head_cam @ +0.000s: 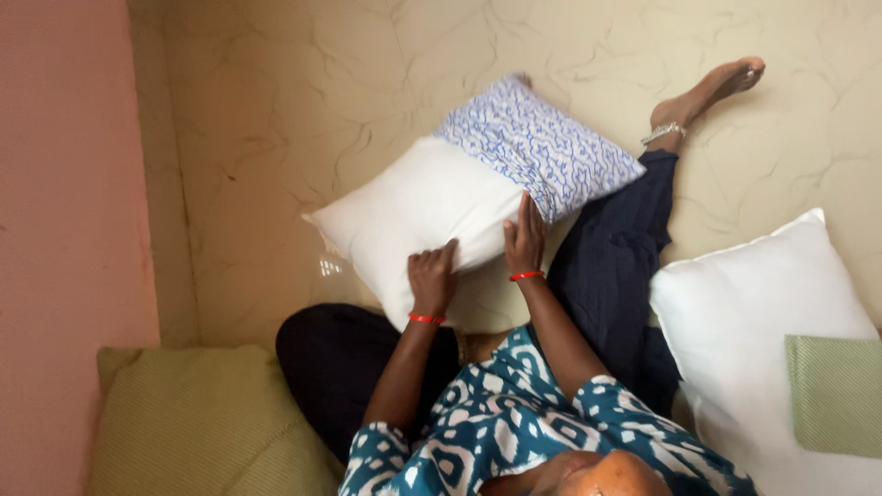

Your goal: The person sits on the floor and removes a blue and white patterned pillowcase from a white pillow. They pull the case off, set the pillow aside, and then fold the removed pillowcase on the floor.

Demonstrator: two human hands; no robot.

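Seated on the marbled floor point(276, 110), you held a white pillow point(418, 216) in front of you with both hands. Your left hand point(432, 278) gripped its near lower edge, fingers curled over the fabric. Your right hand point(525, 239) lay just beside it, further along the same edge, fingers stretched flat where a blue patterned cover point(542, 147) met the bare white. That cover sat over the far half of the pillow, beyond both hands; the near half, under your left hand, stayed uncovered. The pillow tilted, its far covered end raised away from you, its near corner low by your left wrist. Each wrist wore a red bangle point(426, 319). Your right leg point(611, 257), in dark trousers, stretched out past your right hand, ending in a bare foot point(707, 92) with an anklet. To the right of your right arm lay a second white pillow point(744, 312), with a folded green cover point(836, 395) resting on it. To the left of your left arm sat a green cushion point(202, 422), against a pink wall point(64, 230).
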